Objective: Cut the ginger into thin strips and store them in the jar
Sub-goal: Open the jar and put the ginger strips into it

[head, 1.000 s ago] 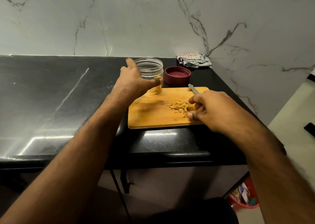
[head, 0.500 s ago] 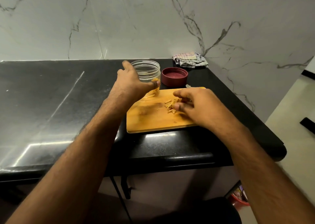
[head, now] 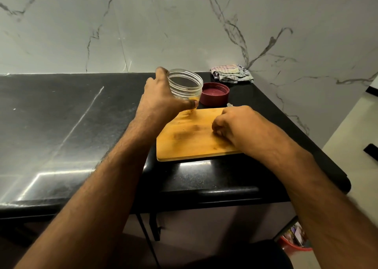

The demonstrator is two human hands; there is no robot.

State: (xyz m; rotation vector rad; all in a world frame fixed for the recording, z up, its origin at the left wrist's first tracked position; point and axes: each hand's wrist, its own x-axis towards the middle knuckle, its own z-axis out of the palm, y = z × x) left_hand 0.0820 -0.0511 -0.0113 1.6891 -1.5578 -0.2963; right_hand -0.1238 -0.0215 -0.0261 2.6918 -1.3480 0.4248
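Observation:
My left hand (head: 163,103) grips the clear plastic jar (head: 185,83) from its left side and tilts its open mouth toward the right. A little ginger shows yellow at the jar's bottom by my thumb. My right hand (head: 235,125) is curled on the wooden cutting board (head: 184,141), closed over the spot where the ginger strips lay; the strips are hidden under it. A knife tip (head: 229,105) pokes out just beyond that hand. The jar's dark red lid (head: 214,93) lies upside down behind the board.
A folded striped cloth (head: 232,73) lies in the back corner against the marble wall. The black counter (head: 61,129) ends just right of the board. A red bin (head: 294,242) stands on the floor below.
My left hand has tilted the jar toward the board. My right hand slid left and closed over the ginger pile, which no longer shows.

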